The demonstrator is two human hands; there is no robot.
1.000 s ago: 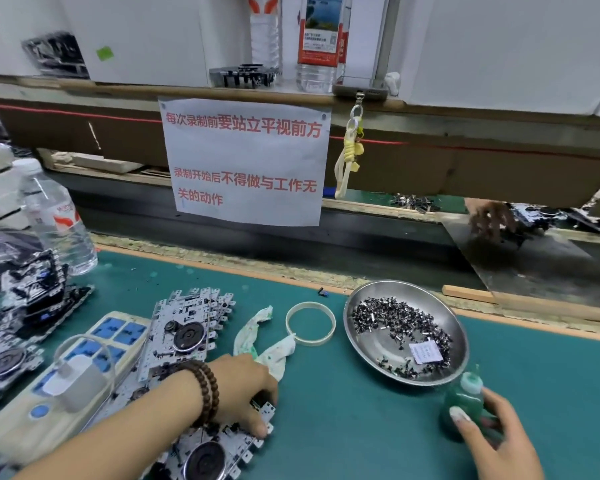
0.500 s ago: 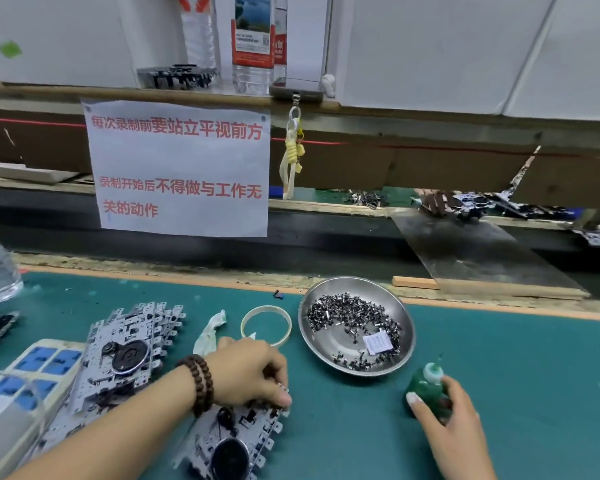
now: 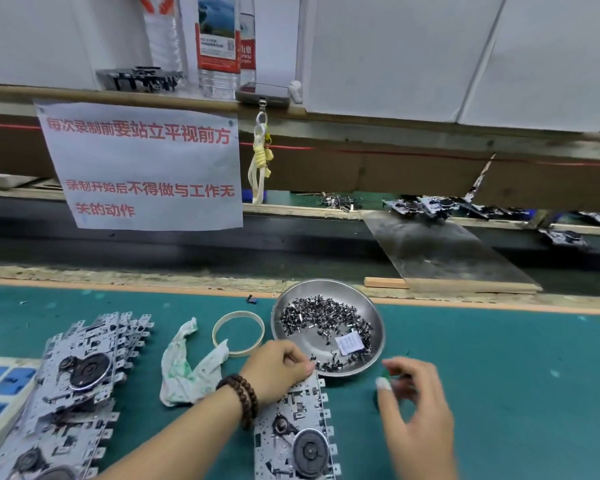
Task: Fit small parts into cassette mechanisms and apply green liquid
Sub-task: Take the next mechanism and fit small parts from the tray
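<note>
Left hand [image 3: 278, 367] fingers pinch the metal cassette mechanism [image 3: 293, 434]; shiny steel dish [image 3: 378, 327] of tiny parts just beyond. Right hand [image 3: 418, 410] blurry, can't tell grip.

Left hand [image 3: 278, 370] curled, fingertips pinched; right hand [image 3: 418, 407] loosely spread

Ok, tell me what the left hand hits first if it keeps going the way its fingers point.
Most likely the near rim of the metal dish: the left hand points up-right at it, fingertips almost there, though depth is unclear.

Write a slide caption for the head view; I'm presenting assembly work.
Left hand grips a cassette mechanism beside the metal dish of small parts; right hand hovers nearby.
</note>
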